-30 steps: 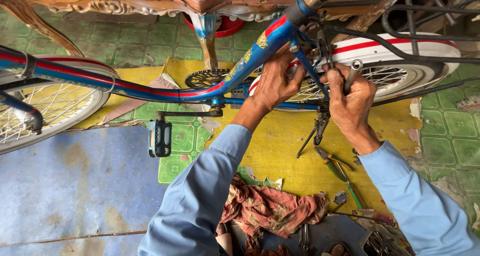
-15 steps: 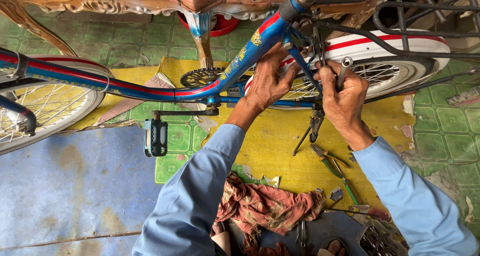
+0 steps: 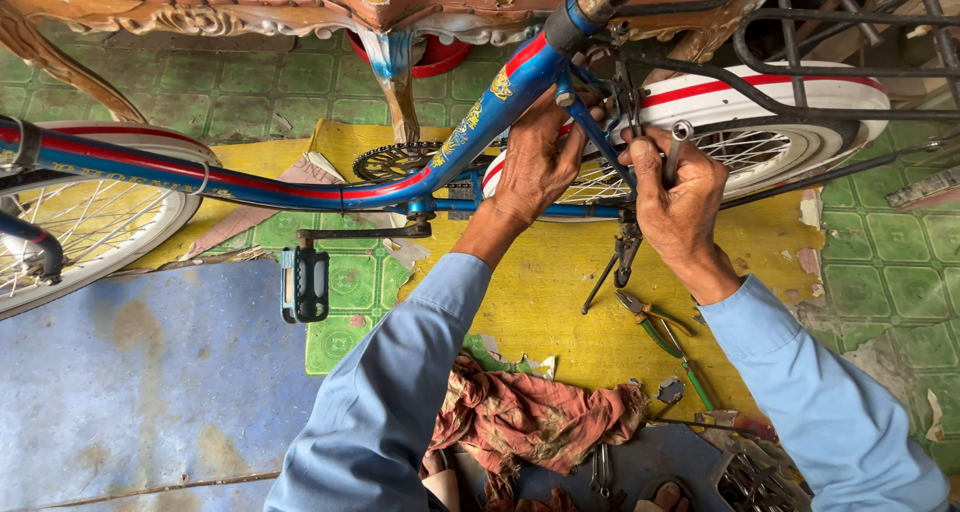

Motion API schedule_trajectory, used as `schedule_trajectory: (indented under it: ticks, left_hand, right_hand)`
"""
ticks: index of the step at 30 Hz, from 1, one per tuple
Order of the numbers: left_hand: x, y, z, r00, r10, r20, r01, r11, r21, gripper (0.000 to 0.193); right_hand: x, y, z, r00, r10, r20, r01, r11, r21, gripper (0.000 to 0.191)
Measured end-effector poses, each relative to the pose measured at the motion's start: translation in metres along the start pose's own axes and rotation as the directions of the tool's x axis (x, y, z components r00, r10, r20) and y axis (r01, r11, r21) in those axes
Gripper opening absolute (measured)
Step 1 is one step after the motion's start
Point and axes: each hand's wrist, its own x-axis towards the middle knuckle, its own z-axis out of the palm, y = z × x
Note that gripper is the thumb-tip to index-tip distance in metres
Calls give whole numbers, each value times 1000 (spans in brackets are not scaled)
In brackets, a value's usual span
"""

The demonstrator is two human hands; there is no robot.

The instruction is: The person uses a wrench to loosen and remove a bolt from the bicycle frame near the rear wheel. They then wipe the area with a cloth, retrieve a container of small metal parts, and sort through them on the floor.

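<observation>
The person is bending over a blue steel bicycle frame with red and yellow striping (image 3: 470, 132), and both hands are working where the seat tube meets the rear stays, at about one o'clock in the view. The left hand (image 3: 535, 162) is clenched around the thin blue stay, steadying it. The right hand (image 3: 680, 192) is grasping a slim silver ring spanner (image 3: 676, 144), whose ring end is poking up above the knuckles; the fastener itself is hidden behind the fingers.

As I see it, doing this well means seating the spanner squarely on the nut and pulling in short arcs, since the black wire rear rack (image 3: 800, 32) and the white mudguard with a red stripe (image 3: 770, 92) are crowding the swing at two o'clock. The left hand should be bracing the frame so it is not rocking on its stand.

On the yellow floor mat (image 3: 560, 292), green-handled pliers (image 3: 660, 327) are lying at five o'clock of the hands, near a crumpled reddish rag (image 3: 530, 417) at six. A black pedal (image 3: 305, 284) is hanging at nine o'clock.
</observation>
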Motion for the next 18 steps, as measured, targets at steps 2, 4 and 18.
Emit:
schedule_trajectory:
  ticks: [2,4,18]
  left_hand:
    - [-1,0,-1,1000,8,4,-8,1000,-5,18]
    - [-2,0,-4,1000,13,9,-13,1000,-13,20]
    - [-3,-7,-4,998,60,1,-60,998,-18,20]
  right_hand:
    - [-1,0,1,1000,3,-2,-3,1000,-4,19]
    - [-1,1,1,1000,12,-2,-12,1000,2,19]
    - [-1,-4,4,1000,-3,-12,3,1000,8,18]
